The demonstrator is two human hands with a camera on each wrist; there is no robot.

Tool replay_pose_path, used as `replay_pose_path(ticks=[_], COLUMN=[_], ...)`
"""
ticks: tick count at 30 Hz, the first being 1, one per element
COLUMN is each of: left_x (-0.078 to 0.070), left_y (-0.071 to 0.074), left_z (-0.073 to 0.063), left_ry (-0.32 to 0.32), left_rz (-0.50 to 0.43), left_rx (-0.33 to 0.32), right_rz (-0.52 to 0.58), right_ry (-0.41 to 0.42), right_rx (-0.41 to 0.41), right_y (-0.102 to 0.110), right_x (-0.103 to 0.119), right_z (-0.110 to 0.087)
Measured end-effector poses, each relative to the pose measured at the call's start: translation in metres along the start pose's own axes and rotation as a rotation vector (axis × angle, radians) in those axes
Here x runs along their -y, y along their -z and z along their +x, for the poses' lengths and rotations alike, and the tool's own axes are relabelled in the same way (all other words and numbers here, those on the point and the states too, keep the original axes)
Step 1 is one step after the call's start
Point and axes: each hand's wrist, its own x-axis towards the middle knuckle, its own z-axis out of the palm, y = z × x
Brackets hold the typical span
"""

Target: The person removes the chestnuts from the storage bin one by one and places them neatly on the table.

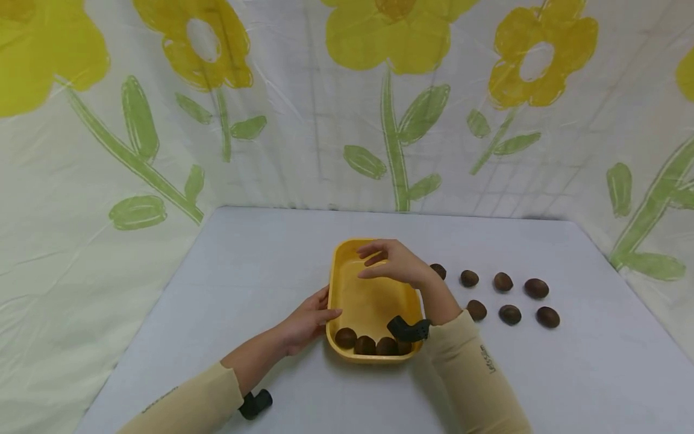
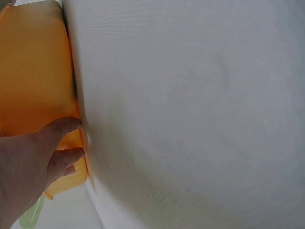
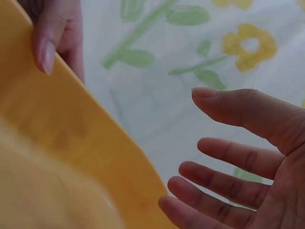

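A yellow tray (image 1: 374, 301) is in the middle of the head view. Several brown chestnuts (image 1: 346, 338) lie in a row against its near wall. My left hand (image 1: 306, 322) grips the tray's left side, thumb over the rim; its other fingers (image 2: 64, 160) lie along the outer wall in the left wrist view. Above the tray's far half hovers my right hand (image 1: 393, 262). Its fingers (image 3: 224, 183) are spread, loosely bent and hold nothing in the right wrist view. My right wrist and its black camera partly hide the tray's near right corner.
Several more chestnuts (image 1: 503, 282) lie spaced out in two rows on the white table (image 1: 244, 259), right of the tray. One (image 1: 438, 271) is partly hidden by my right forearm. A curtain (image 1: 282, 150) with yellow flowers hangs behind the table and along both sides.
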Motion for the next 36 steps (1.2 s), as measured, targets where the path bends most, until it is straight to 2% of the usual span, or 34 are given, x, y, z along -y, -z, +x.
replay_pose_path(ticks=[9,16,23,31,36], left_x=[0.000,0.001,0.002,0.003,0.001], left_y=[0.001,0.001,0.002,0.002,0.002], left_z=[0.000,-0.001,-0.002,-0.001,-0.001], left_ry=[-0.002,-0.004,-0.011,-0.003,-0.003], left_rz=[-0.001,0.003,-0.006,-0.044,-0.045], left_rx=[0.015,0.012,0.026,0.023,0.024], right_rz=[-0.006,-0.084,-0.111,-0.197,-0.196], right_ry=[0.009,-0.039,-0.061,-0.084,-0.097], right_rx=[0.074,0.137,0.215,0.474,0.616], right_y=[-0.024,-0.040,-0.049,-0.054,-0.057], right_x=[-0.001,-0.002,-0.008,-0.007,-0.008], right_z=[0.012,0.018,0.023,0.019,0.019])
